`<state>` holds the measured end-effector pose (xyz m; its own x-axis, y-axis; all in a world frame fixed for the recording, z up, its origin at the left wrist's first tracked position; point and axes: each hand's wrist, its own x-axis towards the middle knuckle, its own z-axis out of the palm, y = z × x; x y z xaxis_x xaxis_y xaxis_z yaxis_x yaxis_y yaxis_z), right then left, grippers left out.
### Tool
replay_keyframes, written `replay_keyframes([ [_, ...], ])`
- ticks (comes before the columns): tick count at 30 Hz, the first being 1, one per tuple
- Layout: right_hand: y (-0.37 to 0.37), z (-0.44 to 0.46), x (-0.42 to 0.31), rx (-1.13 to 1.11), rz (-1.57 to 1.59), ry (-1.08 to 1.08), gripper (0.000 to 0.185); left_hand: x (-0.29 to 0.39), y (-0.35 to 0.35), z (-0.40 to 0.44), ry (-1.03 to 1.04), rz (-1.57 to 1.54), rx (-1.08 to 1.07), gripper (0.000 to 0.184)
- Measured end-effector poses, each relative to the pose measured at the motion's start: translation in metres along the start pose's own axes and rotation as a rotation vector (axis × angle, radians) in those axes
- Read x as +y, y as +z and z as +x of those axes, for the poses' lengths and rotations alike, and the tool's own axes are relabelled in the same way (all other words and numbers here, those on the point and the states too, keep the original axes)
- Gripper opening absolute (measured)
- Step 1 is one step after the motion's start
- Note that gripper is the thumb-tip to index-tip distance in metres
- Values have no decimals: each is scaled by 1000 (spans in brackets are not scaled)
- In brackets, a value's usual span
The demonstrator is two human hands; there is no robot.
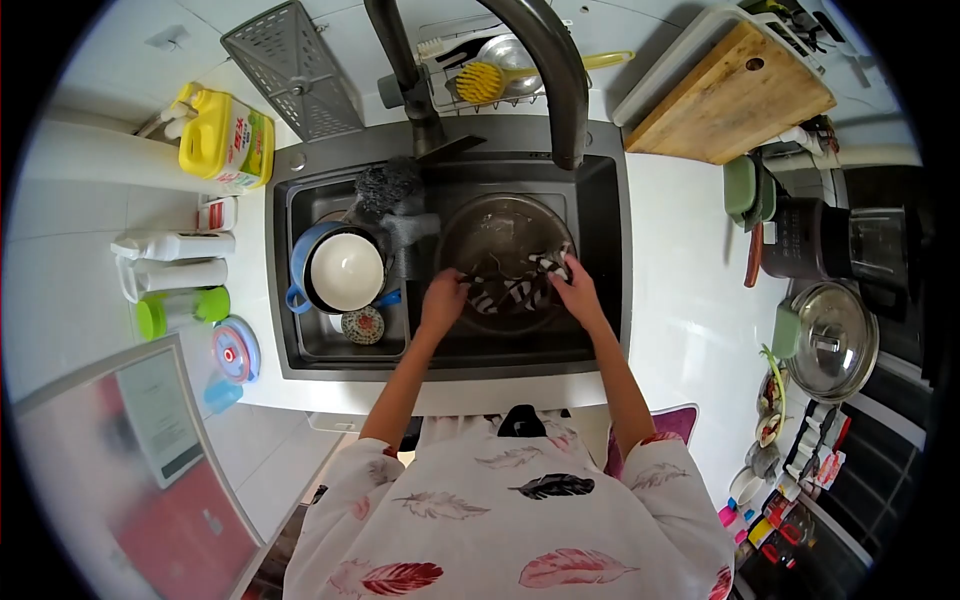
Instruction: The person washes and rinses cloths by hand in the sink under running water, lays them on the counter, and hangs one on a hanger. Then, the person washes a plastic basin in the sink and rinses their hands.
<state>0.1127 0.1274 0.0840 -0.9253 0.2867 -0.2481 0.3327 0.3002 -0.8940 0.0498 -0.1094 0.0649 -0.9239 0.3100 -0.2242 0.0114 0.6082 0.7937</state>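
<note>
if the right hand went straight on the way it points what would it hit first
Beyond the striped cloth it holds, the right hand would probably meet the far wall of the round basin, though depth is unclear and it might pass above.

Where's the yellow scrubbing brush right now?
The yellow brush is at the top of the head view, behind the sink, in a wire rack just left of the curved faucet.

Yellow jug (212,135), beyond and left of left hand (445,302): red characters (238,148), unreadable.
White container (228,213), nearer that hand: red label (214,214), unreadable.
</note>
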Motion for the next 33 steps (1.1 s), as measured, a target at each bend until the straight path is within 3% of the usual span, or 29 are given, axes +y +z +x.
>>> replay_keyframes([
  [3,27,19,26,117,-238,144,41,-10,36,6,58,192,60,19],
  [4,34,22,30,142,-229,165,53,-12,45,8,69,375,54,25],
  [5,41,22,26,140,-229,166,53,-17,55,10,80,557,47,31],
  [6,50,21,20,174,-456,176,58,-25,65,10,159,725,63,47],
  [7,59,18,14,207,-685,185,63,-34,74,8,157,724,60,47],
  [9,82,12,17,209,-722,128,68,-40,80,3,362,736,-78,48],
  [11,97,9,35,-43,-1025,-309,68,-55,94,1,327,815,-150,50],
  [12,105,5,55,-166,-1035,-325,69,-60,99,1,295,896,-218,52],
  [16,98,12,93,-279,-982,-376,69,-59,89,11,217,980,-311,52],
  [18,99,20,88,-80,-870,-8,65,-56,90,20,173,966,-295,51],
  [19,105,21,85,-79,-867,-15,65,-54,92,22,171,970,-289,51],
  [21,123,16,73,-30,-1201,-181,47,-35,90,19,-68,508,-234,51],
  [22,120,16,70,-31,-1196,-179,47,-32,91,17,-70,512,-236,51],
  [24,100,19,66,-252,-1028,-381,42,-39,100,14,-136,250,75,55],
  [25,100,19,75,-252,-1028,-382,42,-47,103,12,-135,251,76,55],
  [27,109,22,99,90,-849,-176,48,-62,105,14,-236,-24,109,55],
  [28,114,22,100,90,-849,-177,48,-62,103,14,-237,-24,110,55],
  [30,117,22,66,-48,-1032,-22,30,-35,81,13,-711,-959,-130,62],
  [31,114,24,60,-41,-1033,-22,30,-23,69,13,-706,-959,-133,62],
  [33,106,27,44,-246,-777,-158,14,-6,46,11,-1113,-1334,-349,59],
])
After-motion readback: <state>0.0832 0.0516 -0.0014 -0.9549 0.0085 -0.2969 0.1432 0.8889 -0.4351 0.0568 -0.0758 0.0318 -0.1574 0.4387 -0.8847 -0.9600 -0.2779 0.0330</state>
